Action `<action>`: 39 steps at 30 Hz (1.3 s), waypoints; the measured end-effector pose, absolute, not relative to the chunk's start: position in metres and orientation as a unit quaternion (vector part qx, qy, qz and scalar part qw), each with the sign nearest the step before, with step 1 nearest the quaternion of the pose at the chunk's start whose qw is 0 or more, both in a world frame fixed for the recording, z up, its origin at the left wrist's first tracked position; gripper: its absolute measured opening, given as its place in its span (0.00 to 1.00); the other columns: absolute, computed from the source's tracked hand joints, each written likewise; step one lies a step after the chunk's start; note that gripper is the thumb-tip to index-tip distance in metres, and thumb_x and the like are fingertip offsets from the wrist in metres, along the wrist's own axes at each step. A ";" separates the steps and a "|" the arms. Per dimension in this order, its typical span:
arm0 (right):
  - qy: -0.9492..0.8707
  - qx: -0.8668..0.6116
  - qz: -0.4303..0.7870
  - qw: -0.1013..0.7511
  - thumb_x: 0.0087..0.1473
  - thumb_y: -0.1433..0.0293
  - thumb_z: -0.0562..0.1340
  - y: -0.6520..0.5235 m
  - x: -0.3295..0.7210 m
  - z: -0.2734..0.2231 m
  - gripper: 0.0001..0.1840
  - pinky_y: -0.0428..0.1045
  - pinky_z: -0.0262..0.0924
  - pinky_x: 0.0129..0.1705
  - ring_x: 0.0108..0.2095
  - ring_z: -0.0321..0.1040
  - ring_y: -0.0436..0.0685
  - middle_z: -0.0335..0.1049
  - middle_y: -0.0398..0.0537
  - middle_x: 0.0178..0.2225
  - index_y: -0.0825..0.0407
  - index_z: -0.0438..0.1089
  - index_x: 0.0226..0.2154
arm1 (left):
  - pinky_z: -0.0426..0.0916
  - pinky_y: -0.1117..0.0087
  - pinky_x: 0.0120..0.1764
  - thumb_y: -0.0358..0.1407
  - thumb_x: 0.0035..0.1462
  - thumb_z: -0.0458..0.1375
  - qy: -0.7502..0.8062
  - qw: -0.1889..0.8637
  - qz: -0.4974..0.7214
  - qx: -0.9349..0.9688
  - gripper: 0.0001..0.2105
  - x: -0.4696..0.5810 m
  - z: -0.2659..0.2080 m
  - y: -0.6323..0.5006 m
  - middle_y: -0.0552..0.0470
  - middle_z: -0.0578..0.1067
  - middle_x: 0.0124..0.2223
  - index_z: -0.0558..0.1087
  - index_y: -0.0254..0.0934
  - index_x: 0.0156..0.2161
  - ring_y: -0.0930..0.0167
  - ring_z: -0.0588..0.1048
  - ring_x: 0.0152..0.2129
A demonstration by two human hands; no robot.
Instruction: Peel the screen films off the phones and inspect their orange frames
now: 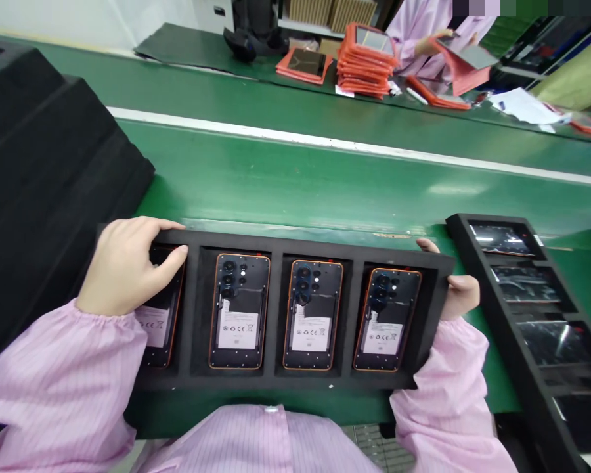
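Observation:
A long black foam tray (274, 381) lies level in front of me, held at both ends. My left hand (128, 266) is closed on its left end, thumb reaching over the leftmost phone (158, 335) and partly covering it. My right hand (457, 295) grips the right end, most of its fingers hidden behind the foam. Each compartment holds a smartphone with orange edges, back side up: a second phone (240, 312), a third (312, 315) and a rightmost one, slightly tilted (388, 318). Their camera lenses, dark inner covers and white labels show.
Another black foam tray (517, 328) with dark glossy screens lies on the green table (285, 177) to the right. Stacked black foam (54, 164) rises at the left. Across the white strip (325, 142) are orange-red pouches (367, 62) and a co-worker's hand (431, 43).

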State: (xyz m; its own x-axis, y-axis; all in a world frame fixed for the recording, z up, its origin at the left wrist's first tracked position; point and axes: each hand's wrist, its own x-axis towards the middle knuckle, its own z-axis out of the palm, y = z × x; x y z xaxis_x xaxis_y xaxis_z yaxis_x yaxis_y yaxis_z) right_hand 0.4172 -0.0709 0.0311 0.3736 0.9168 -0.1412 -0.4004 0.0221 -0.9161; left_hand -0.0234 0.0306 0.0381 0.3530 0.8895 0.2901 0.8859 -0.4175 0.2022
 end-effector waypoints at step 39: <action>-0.261 -0.433 0.566 0.651 0.37 0.61 0.57 -0.068 0.417 0.021 0.38 0.67 0.66 0.51 0.43 0.73 0.67 0.75 0.49 0.37 0.52 0.65 0.54 | 0.63 0.56 0.53 0.40 0.57 0.49 0.533 0.045 0.107 0.838 0.17 -0.028 0.030 0.037 0.43 0.75 0.46 0.69 0.37 0.50 0.56 0.73 0.46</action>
State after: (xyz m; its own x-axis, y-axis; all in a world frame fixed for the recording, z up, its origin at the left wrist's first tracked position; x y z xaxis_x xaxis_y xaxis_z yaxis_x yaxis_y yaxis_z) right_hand 0.4170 -0.0685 0.0210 0.2224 0.9632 -0.1507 -0.5113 -0.0164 -0.8592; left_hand -0.0278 0.0373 0.0305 0.4086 0.9032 0.1315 0.8840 -0.4275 0.1895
